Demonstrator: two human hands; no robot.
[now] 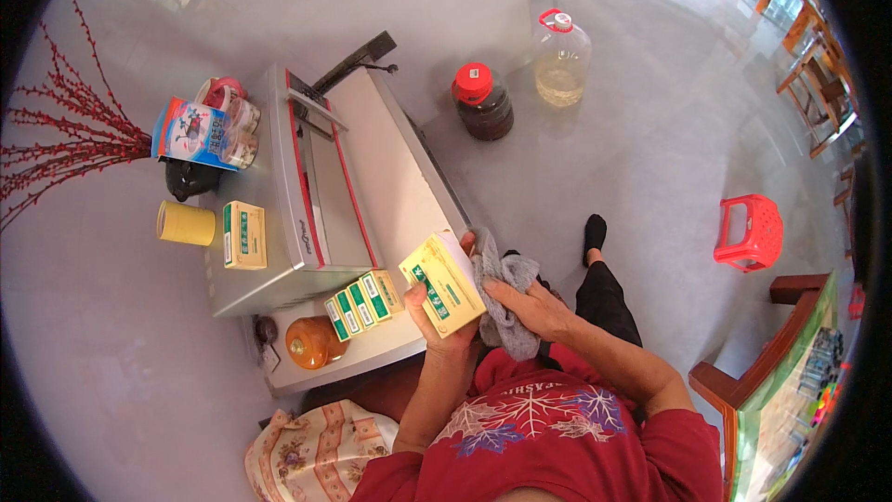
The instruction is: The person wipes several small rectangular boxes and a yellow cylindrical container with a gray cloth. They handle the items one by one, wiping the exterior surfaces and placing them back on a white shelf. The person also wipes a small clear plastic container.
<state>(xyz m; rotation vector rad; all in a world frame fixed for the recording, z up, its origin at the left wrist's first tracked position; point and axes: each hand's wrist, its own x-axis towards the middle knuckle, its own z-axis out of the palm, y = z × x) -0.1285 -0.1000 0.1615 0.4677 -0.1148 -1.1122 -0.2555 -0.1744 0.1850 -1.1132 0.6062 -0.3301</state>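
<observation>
A yellow carton with green print (442, 284) is gripped in my left hand (440, 323), its thumb across the printed face. My right hand (531, 307) is closed on a grey cloth (507, 284), which is bunched against the carton's right side. Several similar yellow and green cartons (364, 304) stand in a row on the white counter (409, 191), left of my left hand. Another such carton (244, 235) rests on top of the silver appliance (265, 260).
An orange-brown lidded jar (314, 342) stands beside the carton row. On the appliance are a yellow cylinder (186, 222) and a blue packet (190, 133). A red-lidded jar (482, 102), a large clear bottle (561, 65) and a red stool (749, 232) stand on the floor.
</observation>
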